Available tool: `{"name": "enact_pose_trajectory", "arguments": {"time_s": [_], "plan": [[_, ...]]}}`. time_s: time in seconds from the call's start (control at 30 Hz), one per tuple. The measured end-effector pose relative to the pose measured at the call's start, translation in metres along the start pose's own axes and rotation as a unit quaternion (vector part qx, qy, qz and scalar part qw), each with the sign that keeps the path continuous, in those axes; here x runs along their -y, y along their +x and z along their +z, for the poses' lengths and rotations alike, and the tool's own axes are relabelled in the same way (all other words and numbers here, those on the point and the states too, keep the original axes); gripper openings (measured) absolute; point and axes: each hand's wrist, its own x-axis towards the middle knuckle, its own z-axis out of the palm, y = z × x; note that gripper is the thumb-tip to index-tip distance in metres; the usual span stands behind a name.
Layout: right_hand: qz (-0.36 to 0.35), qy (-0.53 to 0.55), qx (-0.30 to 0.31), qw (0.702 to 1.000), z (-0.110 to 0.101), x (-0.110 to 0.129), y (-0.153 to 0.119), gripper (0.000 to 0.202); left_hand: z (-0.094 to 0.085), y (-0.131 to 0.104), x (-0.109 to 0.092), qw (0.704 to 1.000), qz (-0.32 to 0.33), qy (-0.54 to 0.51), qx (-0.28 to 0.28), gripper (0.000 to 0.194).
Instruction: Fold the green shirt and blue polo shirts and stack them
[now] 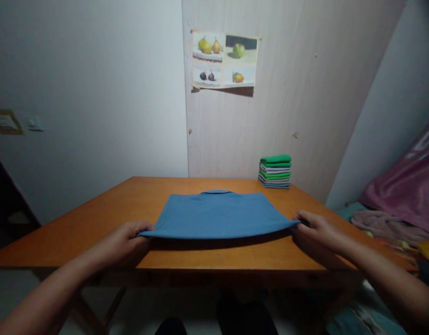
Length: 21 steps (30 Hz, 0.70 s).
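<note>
A blue shirt [214, 215] lies spread on the wooden table, its collar [217, 191] at the far side. The near edge is lifted off the tabletop and stretched between my two hands, sagging a little in the middle. My left hand [132, 232] pinches the near left corner. At the near right corner, my right hand [310, 223] is closed on the cloth. Both sides of the shirt look folded inward or tucked beneath; how the sleeves lie is hidden.
A neat stack of folded clothes [275, 172], green, white, patterned and blue, stands at the table's [106, 209] back right corner. Behind is a wall with a fruit print [224, 60]. Pink and mauve fabrics [392, 223] are heaped right of the table.
</note>
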Motion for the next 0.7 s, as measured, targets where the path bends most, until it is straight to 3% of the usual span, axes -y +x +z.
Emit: {"name": "enact_pose_trajectory", "arguments": {"time_s": [0.13,0.23,0.4,0.53,0.7], "plan": [[0.01,0.104,-0.002,0.995,-0.023,-0.008,0.01,0.022,-0.029,0.005,-0.011,0.997,0.016,-0.079,0.014,0.028],[0.066,0.2,-0.001,0.978,-0.031,-0.01,0.023,0.027,-0.036,0.017,-0.014,0.988,0.001,-0.152,-0.009,0.029],[0.152,0.329,-0.025,0.932,-0.019,-0.014,0.047,0.027,-0.018,0.043,-0.006,0.968,-0.035,-0.234,-0.084,0.039],[0.209,0.394,-0.051,0.894,-0.001,-0.022,0.07,0.028,-0.005,0.067,0.005,0.935,-0.085,-0.333,-0.088,0.05],[0.235,0.436,-0.061,0.867,0.016,-0.029,0.106,0.03,0.0,0.101,0.012,0.895,-0.123,-0.413,-0.111,0.048]]}}
